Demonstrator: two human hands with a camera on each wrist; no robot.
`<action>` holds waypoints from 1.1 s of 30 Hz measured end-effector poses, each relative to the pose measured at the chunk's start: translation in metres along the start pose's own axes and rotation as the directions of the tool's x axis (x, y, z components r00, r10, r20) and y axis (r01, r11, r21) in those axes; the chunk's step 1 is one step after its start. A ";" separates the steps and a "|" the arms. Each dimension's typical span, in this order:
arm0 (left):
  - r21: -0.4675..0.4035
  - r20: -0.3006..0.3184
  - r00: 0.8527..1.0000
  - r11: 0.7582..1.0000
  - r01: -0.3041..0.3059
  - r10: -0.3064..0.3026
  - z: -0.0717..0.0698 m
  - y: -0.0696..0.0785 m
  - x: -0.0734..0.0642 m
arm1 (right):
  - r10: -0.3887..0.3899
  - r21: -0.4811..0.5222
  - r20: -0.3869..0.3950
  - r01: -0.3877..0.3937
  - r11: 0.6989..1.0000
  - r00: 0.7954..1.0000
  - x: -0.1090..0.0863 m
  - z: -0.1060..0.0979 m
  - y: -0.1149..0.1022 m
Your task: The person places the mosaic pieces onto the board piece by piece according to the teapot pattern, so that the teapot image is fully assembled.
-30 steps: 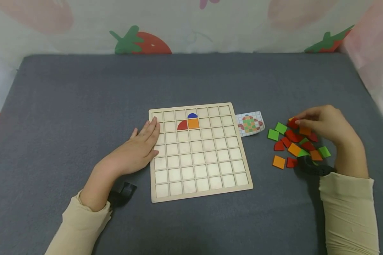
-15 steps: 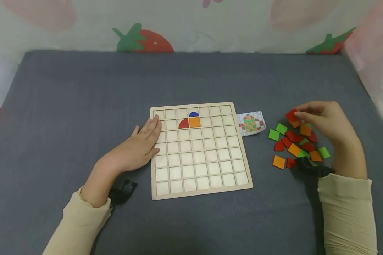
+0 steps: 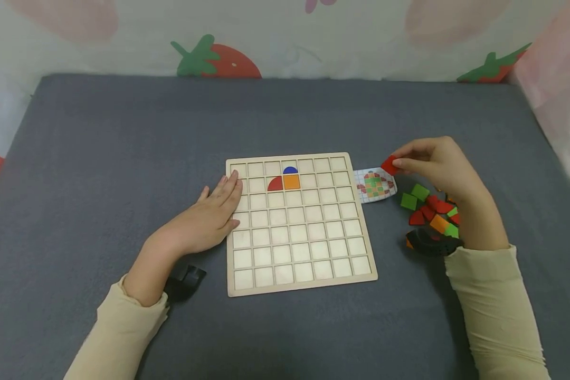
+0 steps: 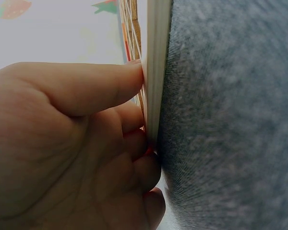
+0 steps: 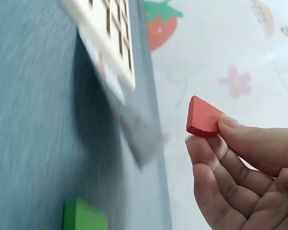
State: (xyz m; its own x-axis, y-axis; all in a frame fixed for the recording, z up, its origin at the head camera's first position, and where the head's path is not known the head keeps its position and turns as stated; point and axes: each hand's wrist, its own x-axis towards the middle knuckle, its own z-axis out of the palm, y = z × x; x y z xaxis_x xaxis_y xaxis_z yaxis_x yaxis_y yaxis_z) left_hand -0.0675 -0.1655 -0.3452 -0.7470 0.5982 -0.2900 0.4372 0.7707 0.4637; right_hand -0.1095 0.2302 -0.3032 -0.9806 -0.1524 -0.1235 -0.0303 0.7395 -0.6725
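Observation:
Between thumb and fingertips, my right hand (image 3: pixel 439 163) pinches a red tile (image 5: pixel 204 117) with one curved edge, held above the right corner of a printed pattern card (image 3: pixel 376 184). My left hand (image 3: pixel 201 221) lies with straight fingers on the left edge of a wooden grid board (image 3: pixel 304 287); in the left wrist view its thumb and fingertips touch the board's rim (image 4: pixel 156 72). Near the board's top, a blue half-round tile (image 3: pixel 290 170), an orange square tile (image 3: pixel 292 182) and a red quarter-round tile (image 3: pixel 275 183) sit in its cells. The card's left end is hidden by the board.
Right of the board lies a loose pile of red, orange and green tiles (image 3: pixel 420 192), partly covered by my right wrist and its black camera mount (image 3: pixel 434 243). Grey cloth (image 3: pixel 138 132) covers the table, with a strawberry-print curtain (image 3: pixel 351 42) behind its far edge.
My right hand has lifted the red tile from the pile and carried it left to the card. The left hand stays on the board's edge.

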 end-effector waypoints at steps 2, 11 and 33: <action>0.000 -0.001 1.000 1.000 -0.001 0.001 0.000 0.000 0.001 | -0.022 0.000 0.018 0.022 1.000 1.000 0.005 0.005 -0.008; 0.003 -0.007 1.000 1.000 -0.001 0.001 0.000 0.000 0.000 | -0.110 0.045 0.120 0.105 0.993 0.987 0.026 0.034 -0.044; -0.005 -0.010 1.000 1.000 0.005 -0.005 0.002 0.002 -0.001 | -0.073 -0.010 0.309 0.080 0.997 0.948 0.056 0.085 -0.070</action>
State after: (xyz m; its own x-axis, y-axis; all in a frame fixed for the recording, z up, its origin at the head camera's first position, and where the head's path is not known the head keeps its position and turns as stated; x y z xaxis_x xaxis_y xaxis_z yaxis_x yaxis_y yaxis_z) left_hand -0.0653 -0.1636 -0.3452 -0.7539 0.5922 -0.2843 0.4311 0.7726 0.4661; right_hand -0.1457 0.1143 -0.3245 -0.8677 -0.4013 -0.2932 -0.1107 0.7311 -0.6732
